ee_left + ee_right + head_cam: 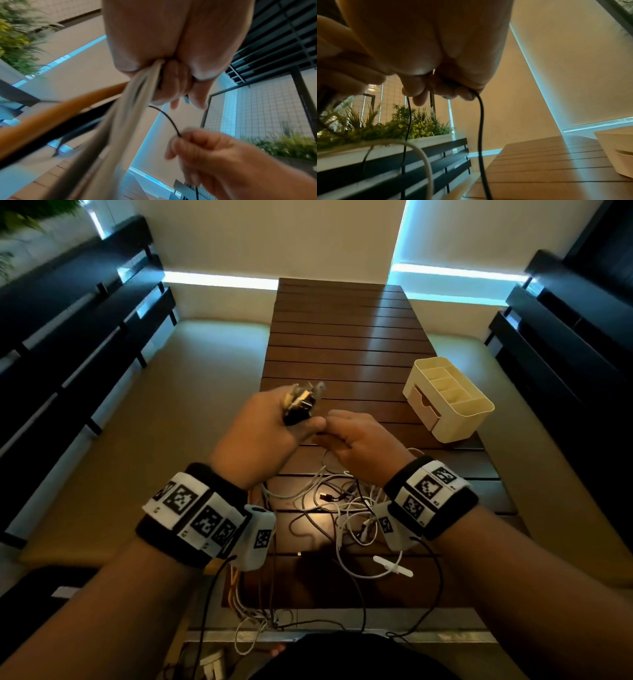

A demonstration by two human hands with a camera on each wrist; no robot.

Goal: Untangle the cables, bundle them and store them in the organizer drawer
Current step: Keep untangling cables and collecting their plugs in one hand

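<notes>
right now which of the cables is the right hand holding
The thin black cable. The right hand pinches it alone, and it runs across to the left hand, whose grip holds a mixed bunch of cables; the white cables lie tangled on the table.

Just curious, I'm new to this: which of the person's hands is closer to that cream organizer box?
Right. The right hand is just left of the organizer box; the left hand, gripping a bunch of cables, is farther left.
</notes>
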